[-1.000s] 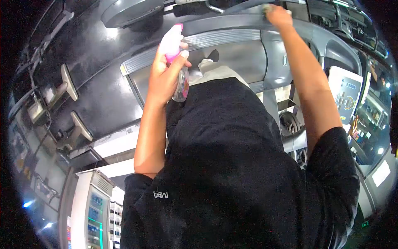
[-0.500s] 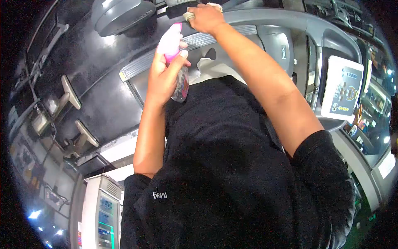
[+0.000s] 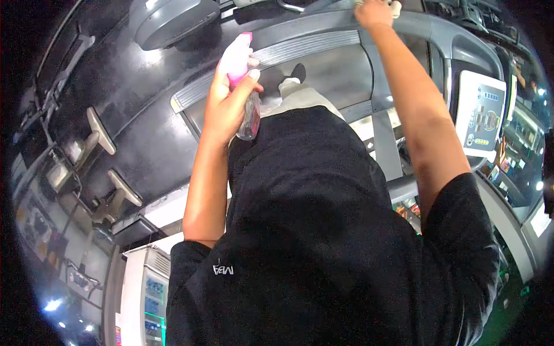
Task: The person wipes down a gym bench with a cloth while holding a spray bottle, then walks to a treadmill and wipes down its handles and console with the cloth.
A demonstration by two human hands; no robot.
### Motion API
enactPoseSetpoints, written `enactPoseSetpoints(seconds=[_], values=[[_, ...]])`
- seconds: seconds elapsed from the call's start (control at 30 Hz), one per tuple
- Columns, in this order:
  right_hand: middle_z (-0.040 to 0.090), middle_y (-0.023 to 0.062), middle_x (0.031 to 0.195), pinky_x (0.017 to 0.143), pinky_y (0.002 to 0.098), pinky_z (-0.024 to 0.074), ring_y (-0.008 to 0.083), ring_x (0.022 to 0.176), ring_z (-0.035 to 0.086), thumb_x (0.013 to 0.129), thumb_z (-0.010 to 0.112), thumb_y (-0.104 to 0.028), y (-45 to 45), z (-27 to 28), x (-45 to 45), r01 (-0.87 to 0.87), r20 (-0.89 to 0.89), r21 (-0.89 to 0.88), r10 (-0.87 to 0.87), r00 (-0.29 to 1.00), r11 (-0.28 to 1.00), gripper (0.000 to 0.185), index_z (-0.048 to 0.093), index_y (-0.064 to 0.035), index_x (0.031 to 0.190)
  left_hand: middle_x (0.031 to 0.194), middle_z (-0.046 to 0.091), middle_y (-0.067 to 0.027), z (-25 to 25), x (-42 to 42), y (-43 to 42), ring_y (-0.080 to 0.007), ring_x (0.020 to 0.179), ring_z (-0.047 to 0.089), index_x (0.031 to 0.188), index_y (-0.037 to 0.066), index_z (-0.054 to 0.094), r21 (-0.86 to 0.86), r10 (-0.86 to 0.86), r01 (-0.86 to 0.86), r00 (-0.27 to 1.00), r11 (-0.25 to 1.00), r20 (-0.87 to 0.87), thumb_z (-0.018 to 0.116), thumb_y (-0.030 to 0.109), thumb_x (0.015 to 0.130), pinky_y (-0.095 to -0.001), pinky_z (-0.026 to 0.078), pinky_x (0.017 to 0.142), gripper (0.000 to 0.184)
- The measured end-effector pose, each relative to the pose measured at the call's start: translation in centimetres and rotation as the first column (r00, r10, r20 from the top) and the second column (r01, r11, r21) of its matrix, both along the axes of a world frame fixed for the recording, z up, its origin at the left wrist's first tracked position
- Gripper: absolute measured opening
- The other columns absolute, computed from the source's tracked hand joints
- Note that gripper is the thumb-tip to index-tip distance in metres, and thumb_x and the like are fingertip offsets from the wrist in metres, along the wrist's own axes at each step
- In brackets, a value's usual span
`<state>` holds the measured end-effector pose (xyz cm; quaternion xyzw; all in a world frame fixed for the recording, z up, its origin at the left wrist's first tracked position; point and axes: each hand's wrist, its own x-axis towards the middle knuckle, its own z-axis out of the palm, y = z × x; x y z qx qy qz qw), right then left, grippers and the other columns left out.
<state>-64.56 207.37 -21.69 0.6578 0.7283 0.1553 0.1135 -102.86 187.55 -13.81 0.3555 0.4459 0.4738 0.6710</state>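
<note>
My left hand (image 3: 227, 106) is closed around a spray bottle (image 3: 249, 118) with a white and pink trigger head and a clear body. The bottle stands roughly upright in front of my torso. At the top of the view my right hand (image 3: 374, 14) grips a pale cloth (image 3: 395, 8), which shows at both sides of the fingers. That hand rests on the grey handrail (image 3: 334, 22) of a treadmill, and the rail curves round towards the console (image 3: 480, 112). Part of the cloth is hidden under my palm.
The treadmill belt (image 3: 340, 69) lies beneath me, with a ridged side step (image 3: 311, 47) along it. Another grey machine (image 3: 170, 23) stands beyond the rail. To the left are T-shaped metal feet (image 3: 101, 131) of equipment and a glass-door drinks fridge (image 3: 144, 288).
My right hand has slid to the right along the handrail with the cloth, towards the console. My left hand keeps the spray bottle in nearly the same place.
</note>
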Motion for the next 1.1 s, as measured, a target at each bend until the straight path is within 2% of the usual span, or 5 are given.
enactPoseSetpoints(seconds=[0.1,0.27,0.53,0.93,1.1], values=[[0.074,0.0176,0.111,0.092,0.0498,0.0534,0.0350,0.106,0.069,0.090,0.055,-0.029,-0.4,-1.6,-6.2,-0.050,-0.018,-0.343,0.046,0.999,0.938,0.035,0.074,-0.0064,0.109,0.123,0.061,-0.0069,0.1,-0.2,0.3,-0.0147,0.091,0.062,0.146,0.003,0.047,0.005,-0.029,0.029,1.000,1.000,-0.006,0.064,0.011,0.099,-0.0312,0.054,0.081,0.050],[0.071,0.0118,0.104,0.094,0.0498,0.0485,0.0315,0.108,0.065,0.088,0.063,-0.031,-4.7,-5.8,-15.6,-0.324,-0.546,0.021,0.283,0.789,0.946,0.033,0.074,-0.0142,0.114,0.123,0.063,-0.0061,0.3,0.8,1.3,-0.0142,0.087,0.064,0.145,0.001,0.049,0.003,-0.059,0.059,0.996,0.998,-0.065,0.059,0.011,0.100,-0.0315,0.053,0.084,0.047],[0.071,0.0185,0.114,0.099,0.0497,0.0494,0.0363,0.110,0.063,0.087,0.060,-0.025,-2.6,-0.8,-4.2,-0.200,-0.576,-0.009,0.159,0.802,0.980,0.040,0.072,-0.0119,0.123,0.119,0.065,-0.0074,-0.3,4.1,2.4,-0.0143,0.086,0.065,0.141,-0.001,0.052,0.024,-0.083,0.086,0.992,0.996,-0.094,0.058,0.010,0.101,-0.0312,0.052,0.084,0.041],[0.075,0.0108,0.109,0.105,0.0564,0.0415,0.0305,0.113,0.066,0.096,0.046,-0.035,3.1,5.3,10.6,0.082,-0.004,-0.161,-0.084,0.996,0.984,0.042,0.076,-0.0119,0.114,0.120,0.066,-0.0089,0.1,17.4,2.9,-0.0151,0.083,0.066,0.140,-0.002,0.055,-0.057,0.159,-0.167,0.979,0.984,-0.125,0.062,0.015,0.100,-0.0320,0.053,0.082,0.044],[0.074,0.0110,0.106,0.093,0.0491,0.0503,0.0306,0.106,0.067,0.090,0.058,-0.033,2.1,2.0,3.4,-0.313,-0.359,-0.321,0.191,0.913,0.894,0.029,0.074,-0.0119,0.102,0.116,0.067,-0.0069,0.0,22.2,3.7,-0.0136,0.081,0.065,0.137,-0.002,0.057,-0.140,0.263,-0.280,0.957,0.950,-0.126,0.066,0.018,0.099,-0.0310,0.054,0.079,0.043]])
